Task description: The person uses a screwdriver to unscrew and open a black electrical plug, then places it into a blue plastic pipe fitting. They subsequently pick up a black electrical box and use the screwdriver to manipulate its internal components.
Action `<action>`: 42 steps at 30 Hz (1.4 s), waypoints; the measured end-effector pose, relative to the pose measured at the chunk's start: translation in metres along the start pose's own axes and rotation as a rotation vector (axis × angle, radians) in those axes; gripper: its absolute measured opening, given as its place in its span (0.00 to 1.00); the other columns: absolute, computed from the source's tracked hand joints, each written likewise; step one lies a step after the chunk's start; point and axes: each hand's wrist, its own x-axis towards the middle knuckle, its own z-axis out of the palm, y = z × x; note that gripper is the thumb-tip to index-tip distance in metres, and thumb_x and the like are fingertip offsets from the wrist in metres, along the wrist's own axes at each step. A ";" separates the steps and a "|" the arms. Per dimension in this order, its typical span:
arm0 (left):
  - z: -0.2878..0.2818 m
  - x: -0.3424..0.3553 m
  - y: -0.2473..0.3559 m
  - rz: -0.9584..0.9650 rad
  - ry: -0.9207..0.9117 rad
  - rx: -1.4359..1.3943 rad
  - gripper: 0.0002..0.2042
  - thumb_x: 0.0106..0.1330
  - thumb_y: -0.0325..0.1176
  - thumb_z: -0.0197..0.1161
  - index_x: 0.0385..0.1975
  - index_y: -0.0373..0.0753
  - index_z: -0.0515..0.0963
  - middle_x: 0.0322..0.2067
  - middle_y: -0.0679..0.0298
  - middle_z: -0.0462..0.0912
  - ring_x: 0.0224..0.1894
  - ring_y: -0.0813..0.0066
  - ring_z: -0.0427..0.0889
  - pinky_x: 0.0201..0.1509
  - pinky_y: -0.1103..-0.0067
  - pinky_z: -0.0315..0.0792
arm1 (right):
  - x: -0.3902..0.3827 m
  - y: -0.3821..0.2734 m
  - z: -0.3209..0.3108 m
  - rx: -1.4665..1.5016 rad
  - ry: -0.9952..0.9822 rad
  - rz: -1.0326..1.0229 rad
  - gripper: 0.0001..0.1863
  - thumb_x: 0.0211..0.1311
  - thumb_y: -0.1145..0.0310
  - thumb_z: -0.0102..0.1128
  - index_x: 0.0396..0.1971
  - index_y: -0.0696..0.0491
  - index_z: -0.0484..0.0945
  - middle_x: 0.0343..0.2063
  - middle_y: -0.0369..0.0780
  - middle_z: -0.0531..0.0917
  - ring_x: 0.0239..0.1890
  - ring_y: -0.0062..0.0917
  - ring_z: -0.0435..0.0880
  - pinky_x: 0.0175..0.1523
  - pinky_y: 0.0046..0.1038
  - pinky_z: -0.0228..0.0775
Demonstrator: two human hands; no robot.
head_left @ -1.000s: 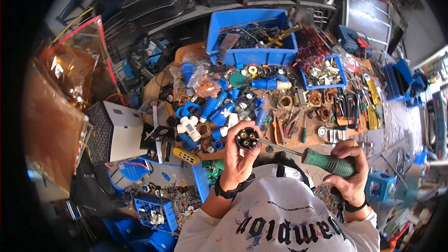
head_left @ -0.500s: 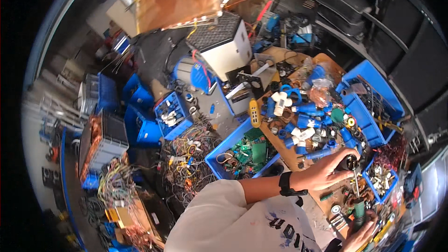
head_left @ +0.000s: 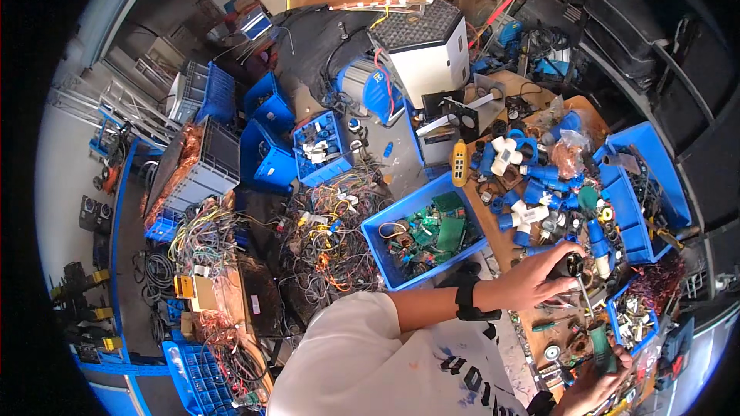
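My left hand point(head_left: 532, 281), with a black watch on its wrist, grips a black cylindrical part point(head_left: 571, 265) whose end has openings in it. Below it, my right hand point(head_left: 592, 391) is wrapped round the green handle of a screwdriver point(head_left: 602, 347). The metal shaft runs up to the black part, its tip at or close against the open end; I cannot tell how far in it reaches. Blue and white plug connectors point(head_left: 532, 216) lie heaped on the wooden workbench point(head_left: 505, 250) beyond my left hand.
A blue crate of green circuit boards point(head_left: 370, 235) stands left of the bench. A small blue bin point(head_left: 654, 330) of metal pieces sits right of my hands, a larger blue crate point(head_left: 628, 219) behind it. Tangled cables point(head_left: 331, 239) cover the floor at left.
The whole view has shifted, so the surroundings sit further right in the picture. Both hands keep their hold on the black part and the screwdriver, whose handle has tilted slightly.
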 end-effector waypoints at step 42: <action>-0.062 0.125 -0.076 0.320 -0.367 -0.225 0.26 0.66 0.39 0.62 0.58 0.36 0.59 0.38 0.58 0.73 0.35 0.77 0.74 0.42 0.80 0.70 | 0.010 -0.061 0.107 0.805 0.519 0.429 0.24 0.52 0.62 0.70 0.43 0.53 0.66 0.46 0.43 0.71 0.46 0.27 0.72 0.51 0.28 0.67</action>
